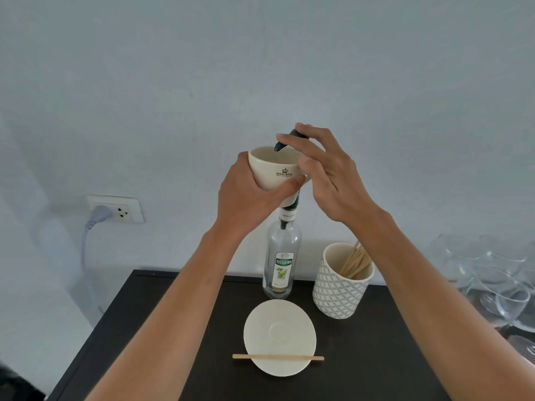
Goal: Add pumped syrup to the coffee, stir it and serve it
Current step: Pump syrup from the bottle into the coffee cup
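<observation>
My left hand [249, 195] grips a cream coffee cup [275, 172] and holds it raised under the dark pump spout [280, 145] of a clear syrup bottle [282, 256]. My right hand [324, 172] rests on top of the pump head, fingers spread over it. The spout tip points into the cup's mouth. What is inside the cup is hidden. Below, a cream saucer [279, 328] lies on the dark table [162, 328] with a wooden stir stick [278, 357] laid across its near edge.
A patterned white holder [338, 287] with several wooden sticks stands right of the bottle. Clear glassware [498, 285] crowds the right edge. A wall socket with a grey plug [115, 211] sits at the left. The wall is close behind the table.
</observation>
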